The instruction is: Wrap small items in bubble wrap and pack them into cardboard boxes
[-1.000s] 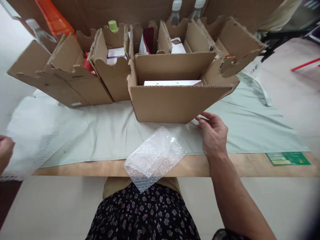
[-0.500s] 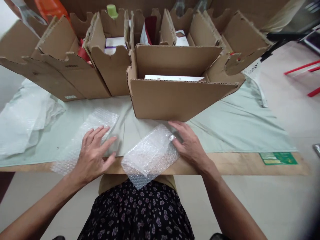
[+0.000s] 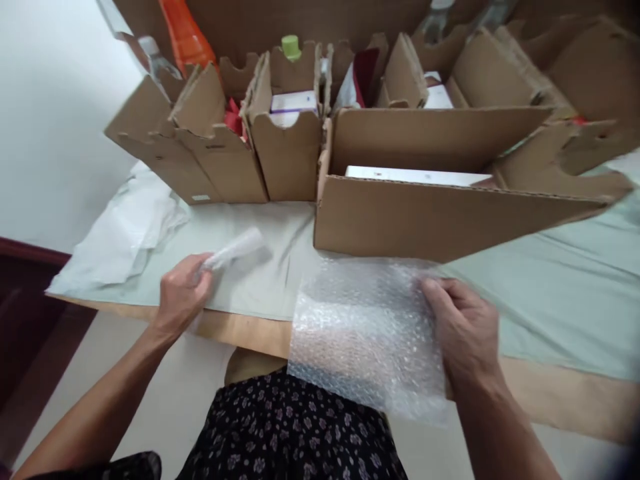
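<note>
My left hand [image 3: 184, 293] is closed on a sheet of bubble wrap [image 3: 237, 247], seen nearly edge-on above the cloth at the left. My right hand [image 3: 463, 327] pinches the right edge of a second bubble wrap sheet [image 3: 367, 333] between thumb and fingers. That sheet is spread out across the table's front edge, partly over my lap, just in front of a wide cardboard box [image 3: 400, 217].
A row of cardboard compartments [image 3: 287, 157] stands along the back, holding white boxes, an orange bottle [image 3: 186, 33] and a green-capped item [image 3: 291, 48]. White wrap sheets [image 3: 125, 227] lie at the left on the pale green cloth [image 3: 270, 293].
The view has shifted left. My left hand has closed on the left sheet and lifted it. The right sheet, folded before, is now spread wider, with my right hand gripping its edge.
</note>
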### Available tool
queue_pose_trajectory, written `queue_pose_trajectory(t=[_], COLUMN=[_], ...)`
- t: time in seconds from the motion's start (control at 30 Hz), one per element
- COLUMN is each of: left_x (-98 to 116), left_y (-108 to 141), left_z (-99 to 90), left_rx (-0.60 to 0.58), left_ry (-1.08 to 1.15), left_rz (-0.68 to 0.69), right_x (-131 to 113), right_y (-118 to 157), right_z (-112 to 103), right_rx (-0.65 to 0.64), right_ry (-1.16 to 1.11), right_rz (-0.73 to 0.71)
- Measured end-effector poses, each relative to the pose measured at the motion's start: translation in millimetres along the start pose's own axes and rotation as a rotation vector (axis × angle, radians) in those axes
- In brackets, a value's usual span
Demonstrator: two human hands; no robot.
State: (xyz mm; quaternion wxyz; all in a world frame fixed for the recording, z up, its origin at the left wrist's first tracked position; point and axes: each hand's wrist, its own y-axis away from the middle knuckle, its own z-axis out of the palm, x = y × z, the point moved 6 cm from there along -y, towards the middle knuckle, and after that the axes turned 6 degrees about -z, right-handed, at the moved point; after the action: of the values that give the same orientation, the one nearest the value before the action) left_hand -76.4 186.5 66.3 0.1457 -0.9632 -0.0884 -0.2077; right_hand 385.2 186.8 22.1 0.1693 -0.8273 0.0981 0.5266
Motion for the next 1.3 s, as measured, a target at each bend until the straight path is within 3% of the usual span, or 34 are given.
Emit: queue_pose_trajectory(t=[0.13,0.2,0.3,0.4,0.47,0.53,0.67,0.73,0.8,0.87,0.93,1.0,1.07,1.17,1.23,1.3], left_x=[-51,-77,-112,-110,-81,-34,81,131,166,181,183,181,183,193,196,192], left_y=[-30,-48,-71,-72,-57,-29,35,57,71,76,74,69,67,72,78,82], left_z=[-82.0,-116.3,-129.6,-100.8,-67.1,-30.5,24.2,43.3,64.2,82.3,89.7,86.3,80.5,86.7,101.7,117.7], left_rx=[0.285,0.354,0.262,0.186,0.166,0.112,-0.024,-0.099,-0.222,-0.340,-0.392,-0.365,-0.310,-0.302,-0.355,-0.407], left_ry=[-0.123,-0.214,-0.286,-0.294,-0.251,-0.126,0.161,0.262,0.223,0.116,0.056,0.074,0.117,0.116,0.060,-0.011], left_rz=[-0.123,-0.129,-0.173,-0.091,0.075,0.276,0.604,0.735,0.867,0.929,0.928,0.906,0.894,0.927,0.956,0.960], right_x=[7,7,5,1,-3,-10,-25,-25,-19,-10,-6,-14,-31,-54,-55,-45], right_y=[0,-1,-2,1,6,13,25,26,23,19,19,24,34,49,56,57], right_z=[-3,-2,2,4,5,6,11,11,9,3,-7,-18,-15,20,47,62], right_rx=[0.079,0.102,0.117,0.130,0.141,0.157,0.139,0.129,0.085,0.024,0.031,0.116,0.144,-0.072,-0.283,-0.418], right_ry=[0.151,0.179,0.177,0.162,0.163,0.151,0.169,0.227,0.290,0.355,0.416,0.460,0.477,0.520,0.612,0.721], right_rz=[-0.015,-0.031,-0.037,-0.066,-0.114,-0.195,-0.372,-0.388,-0.363,-0.330,-0.323,-0.378,-0.522,-0.734,-0.772,-0.750])
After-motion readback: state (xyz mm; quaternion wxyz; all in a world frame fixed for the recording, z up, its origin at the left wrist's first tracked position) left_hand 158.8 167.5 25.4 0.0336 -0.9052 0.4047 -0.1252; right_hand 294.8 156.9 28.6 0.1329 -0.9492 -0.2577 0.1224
